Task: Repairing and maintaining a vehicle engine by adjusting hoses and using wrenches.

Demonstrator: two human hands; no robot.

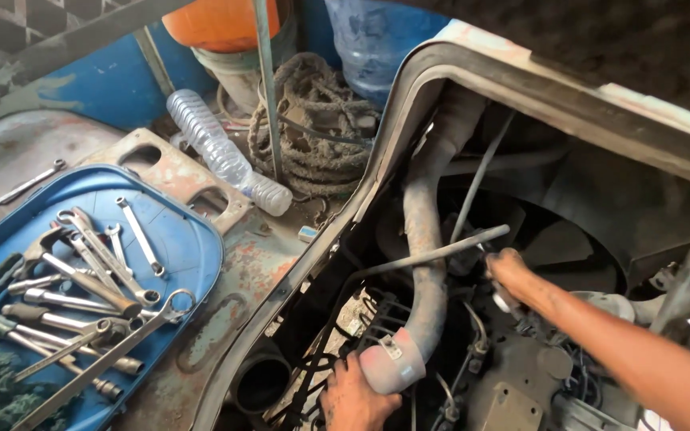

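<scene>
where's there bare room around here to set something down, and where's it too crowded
Bare spots: the rusty metal floor between the blue tray and the engine bay edge, and the patch above the lone wrench. Crowded: the tray, piled with wrenches; the engine bay round the left hand, hose and right hand.

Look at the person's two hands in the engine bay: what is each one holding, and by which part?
The left hand grips the dusty hose near its clamped lower end. The right hand reaches deep beside the metal rod; its hold cannot be told.
</scene>
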